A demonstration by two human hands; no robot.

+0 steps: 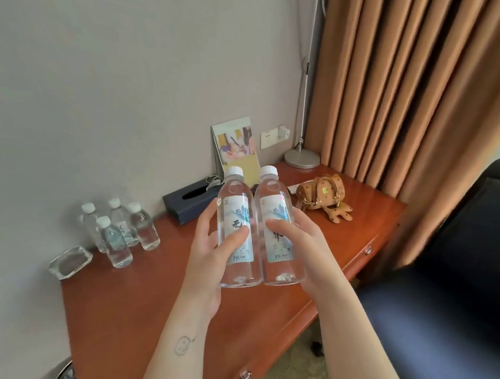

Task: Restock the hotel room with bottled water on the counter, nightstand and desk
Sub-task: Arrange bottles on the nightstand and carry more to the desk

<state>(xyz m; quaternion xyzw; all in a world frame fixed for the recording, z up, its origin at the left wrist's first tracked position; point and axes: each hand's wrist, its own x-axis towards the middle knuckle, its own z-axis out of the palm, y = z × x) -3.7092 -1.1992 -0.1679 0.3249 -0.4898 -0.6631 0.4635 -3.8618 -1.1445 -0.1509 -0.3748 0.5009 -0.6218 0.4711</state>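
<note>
The step in hand appears to be the desk leg of the restock: two full water bottles are held upright and side by side, touching, in the air above the wooden desk (132,301). The left hand (207,253) wraps the left bottle (235,194), thumb across its label and fingers curled behind; the right hand (304,244) grips the right bottle (272,192) the same way. Four smaller water bottles (121,231) already stand in a tight cluster at the back left by the wall, with a glass ashtray (69,261) just beside them. The next move probably calls for lowering both bottles onto bare wood, base flat, then letting go one at a time. The widest bare patch lies in the middle and front left of the desk. At the back sit a dark tissue box (184,201), a propped card (237,146) and a lamp base (302,158); a tan handbag (321,191) takes the right end. The front edge runs diagonally below the forearms, so the bottles should land well inside it. A dark armchair (455,263) crowds the right side, leaving less elbow room there.
</note>
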